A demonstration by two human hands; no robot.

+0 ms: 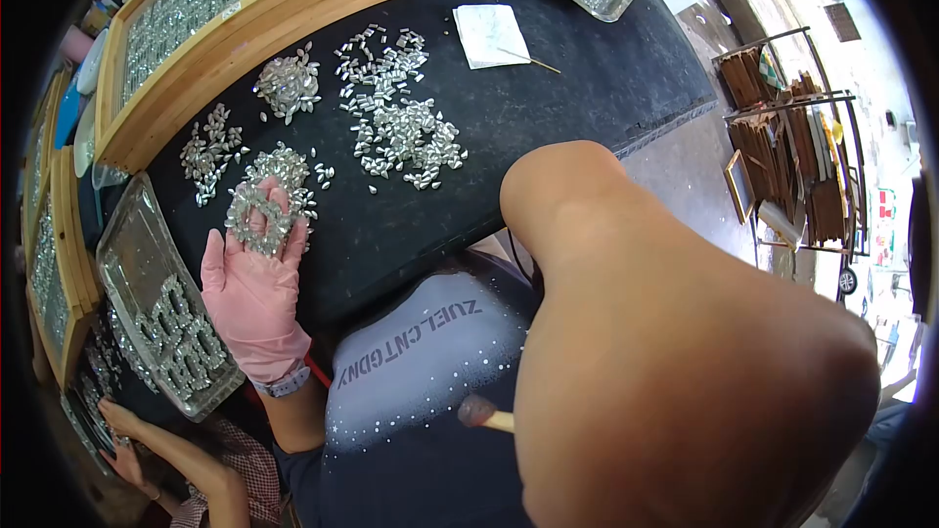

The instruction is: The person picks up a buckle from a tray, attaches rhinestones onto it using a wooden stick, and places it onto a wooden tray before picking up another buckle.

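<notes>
My left hand (pixel 256 298), in a pink glove, is turned palm up with the thumb apart. Its fingers hold a ring-shaped rhinestone piece (pixel 241 219) over a heap of clear rhinestones (pixel 284 161) on the black table. Beyond the fingers lie more piles of stones: pointed ones (pixel 210 149), a round heap (pixel 289 85), small rectangular ones (pixel 381 68) and teardrop ones (pixel 411 142). My right arm (pixel 665 332) fills the foreground, bent; its hand does not show. From behind that arm sticks out a pale stick with a dark lump at its tip (pixel 476 412).
A metal tray (pixel 122 225) of finished ring pieces stands left, another tray (pixel 611 5) at the back. Wooden frames (pixel 264 15) with glittering pieces border the table. A white paper (pixel 486 34) carries a thin stick. At lower left are another person's hands (pixel 122 430).
</notes>
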